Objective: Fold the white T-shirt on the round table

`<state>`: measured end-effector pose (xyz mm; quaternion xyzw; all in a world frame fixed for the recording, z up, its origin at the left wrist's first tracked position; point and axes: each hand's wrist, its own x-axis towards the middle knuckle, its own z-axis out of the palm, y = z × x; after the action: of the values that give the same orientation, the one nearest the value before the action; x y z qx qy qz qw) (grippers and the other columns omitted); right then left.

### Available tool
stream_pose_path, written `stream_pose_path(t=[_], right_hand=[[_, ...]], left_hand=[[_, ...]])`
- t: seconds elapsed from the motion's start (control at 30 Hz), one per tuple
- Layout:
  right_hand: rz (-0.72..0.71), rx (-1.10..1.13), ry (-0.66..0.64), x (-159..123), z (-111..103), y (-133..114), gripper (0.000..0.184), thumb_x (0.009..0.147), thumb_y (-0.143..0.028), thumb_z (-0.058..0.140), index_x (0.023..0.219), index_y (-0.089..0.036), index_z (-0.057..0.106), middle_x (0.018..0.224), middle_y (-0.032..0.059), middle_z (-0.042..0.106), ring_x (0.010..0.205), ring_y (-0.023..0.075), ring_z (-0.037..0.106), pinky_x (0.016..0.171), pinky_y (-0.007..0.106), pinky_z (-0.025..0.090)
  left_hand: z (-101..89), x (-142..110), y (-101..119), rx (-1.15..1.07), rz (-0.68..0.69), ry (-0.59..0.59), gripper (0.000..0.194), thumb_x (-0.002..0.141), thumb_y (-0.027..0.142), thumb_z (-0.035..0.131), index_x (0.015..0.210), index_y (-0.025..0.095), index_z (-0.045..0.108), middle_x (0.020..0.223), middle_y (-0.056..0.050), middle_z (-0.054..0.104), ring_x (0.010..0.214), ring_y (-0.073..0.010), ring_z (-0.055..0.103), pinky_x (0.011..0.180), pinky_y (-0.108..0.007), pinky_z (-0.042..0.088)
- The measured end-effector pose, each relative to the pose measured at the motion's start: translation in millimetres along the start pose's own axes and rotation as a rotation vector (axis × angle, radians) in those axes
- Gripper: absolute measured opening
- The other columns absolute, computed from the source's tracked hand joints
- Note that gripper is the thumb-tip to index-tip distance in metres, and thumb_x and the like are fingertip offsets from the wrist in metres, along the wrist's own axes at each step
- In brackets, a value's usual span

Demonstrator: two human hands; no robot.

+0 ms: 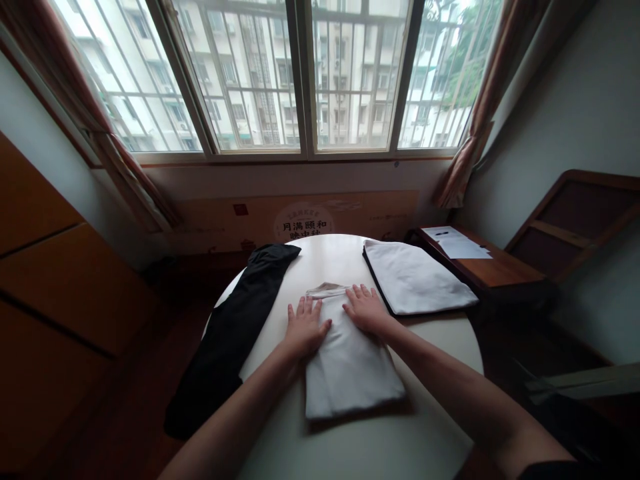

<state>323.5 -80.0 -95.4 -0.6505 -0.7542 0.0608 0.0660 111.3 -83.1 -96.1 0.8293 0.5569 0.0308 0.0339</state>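
Note:
A folded white garment (353, 367) lies flat in the middle of a round white table (440, 373); its collar shows at the far end. My left hand (306, 328) rests with fingers spread on its upper left edge. On the upper right edge lies my right hand (366, 308), palm down, fingers stretched out. Both hands touch the cloth without gripping it. To the left, a long black garment (235, 327) drapes over the table's edge. A folded white garment (417, 275) sits on a dark cloth at the back right.
Behind the table's right side stands a low wooden table (515, 270) with white papers (457, 243) on it. A wooden chair back (575, 220) leans near the right wall. A printed cardboard panel (215, 220) is below the barred window, and a wooden cabinet (65, 280) stands at left.

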Motion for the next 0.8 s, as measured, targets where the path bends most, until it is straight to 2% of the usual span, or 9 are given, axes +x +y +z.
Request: stream_pose_path(t=[0.1, 0.23, 0.33, 0.43, 0.5, 0.6, 0.7, 0.73, 0.8], right_hand=[[-0.082, 0.007, 0.081, 2.1, 1.4, -6.4, 0.067, 0.102, -0.051, 0.036, 0.158, -0.014, 0.032, 0.165, 0.017, 0.025, 0.154, 0.0342, 0.019, 0.123, 0.053, 0.012], [-0.146, 0.038, 0.006, 2.2, 8.0, -11.3, 0.068, 0.102, -0.052, 0.035, 0.157, -0.012, 0.032, 0.165, 0.0171, 0.025, 0.154, 0.0337, 0.019, 0.123, 0.053, 0.01], [-0.142, 0.05, -0.028, 2.0, 6.2, -11.8, 0.066, 0.103, -0.051, 0.035, 0.157, -0.014, 0.033, 0.166, 0.0161, 0.024, 0.154, 0.0336, 0.019, 0.123, 0.054, 0.01], [-0.141, 0.066, 0.016, -7.1, -4.2, -10.0, 0.06, 0.104, -0.045, 0.036, 0.158, -0.019, 0.033, 0.166, 0.0144, 0.026, 0.154, 0.0329, 0.02, 0.123, 0.053, 0.012], [-0.097, 0.088, 0.092, -24.3, -13.2, -7.0, 0.058, 0.104, -0.042, 0.037, 0.157, -0.02, 0.036, 0.165, 0.0139, 0.028, 0.154, 0.0323, 0.02, 0.124, 0.051, 0.014], [-0.123, 0.138, 0.106, -68.7, -24.0, 1.0, 0.06, 0.103, -0.043, 0.04, 0.157, -0.017, 0.037, 0.165, 0.0141, 0.027, 0.154, 0.0318, 0.019, 0.125, 0.05, 0.016], [-0.38, 0.192, -0.057, -123.1, -25.7, 11.6, 0.068, 0.101, -0.05, 0.045, 0.16, -0.022, 0.028, 0.167, 0.0109, 0.019, 0.155, 0.0307, 0.014, 0.126, 0.051, 0.015], [-0.438, 0.206, -0.121, -140.0, -24.1, 15.4, 0.072, 0.099, -0.053, 0.047, 0.161, -0.024, 0.026, 0.168, 0.0103, 0.018, 0.155, 0.0316, 0.012, 0.126, 0.053, 0.013], [-0.463, 0.228, -0.222, -168.7, -18.6, 22.9, 0.077, 0.096, -0.057, 0.052, 0.161, -0.026, 0.024, 0.168, 0.0103, 0.014, 0.155, 0.0344, 0.01, 0.125, 0.057, 0.01]], left_hand=[[-0.2, 15.7, -3.3, -0.003, 0.041, 0.019, 0.067, 0.1, 0.051, 0.034, 0.156, 0.014, 0.037, 0.165, -0.018, 0.025, 0.154, -0.0344, 0.019, 0.121, -0.062, 0.014], [4.1, 28.4, -1.7, -0.02, 0.052, 0.015, 0.066, 0.101, 0.05, 0.034, 0.156, 0.013, 0.034, 0.165, -0.018, 0.025, 0.154, -0.0333, 0.02, 0.121, -0.059, 0.017], [0.7, 29.4, -0.2, -0.017, 0.066, -0.01, 0.066, 0.101, 0.049, 0.035, 0.157, 0.013, 0.033, 0.166, -0.018, 0.024, 0.154, -0.0328, 0.019, 0.122, -0.059, 0.016], [-14.8, 17.5, -0.4, -0.006, 0.058, 0.018, 0.065, 0.101, 0.045, 0.041, 0.157, 0.012, 0.034, 0.166, -0.019, 0.022, 0.154, -0.0334, 0.018, 0.123, -0.058, 0.014], [-30.2, -1.6, -1.5, -0.032, 0.096, 0.041, 0.064, 0.1, 0.042, 0.046, 0.156, 0.012, 0.036, 0.166, -0.02, 0.022, 0.154, -0.0333, 0.018, 0.123, -0.055, 0.015], [-51.2, -47.0, -3.8, -0.17, 0.292, -0.03, 0.058, 0.1, 0.047, 0.047, 0.151, 0.02, 0.046, 0.164, -0.014, 0.031, 0.152, -0.0303, 0.027, 0.123, -0.048, 0.024], [-54.9, -100.7, -4.6, -0.275, 0.448, -0.147, 0.062, 0.096, 0.055, 0.053, 0.152, 0.03, 0.045, 0.165, -0.008, 0.03, 0.152, -0.0305, 0.027, 0.122, -0.05, 0.028], [-50.8, -117.8, -4.4, -0.267, 0.459, -0.188, 0.068, 0.094, 0.056, 0.056, 0.154, 0.031, 0.041, 0.166, -0.008, 0.028, 0.152, -0.0319, 0.026, 0.121, -0.053, 0.028], [-35.7, -148.5, -3.8, -0.209, 0.425, -0.23, 0.078, 0.091, 0.055, 0.06, 0.158, 0.029, 0.032, 0.165, -0.01, 0.025, 0.152, -0.0348, 0.025, 0.121, -0.058, 0.026]])
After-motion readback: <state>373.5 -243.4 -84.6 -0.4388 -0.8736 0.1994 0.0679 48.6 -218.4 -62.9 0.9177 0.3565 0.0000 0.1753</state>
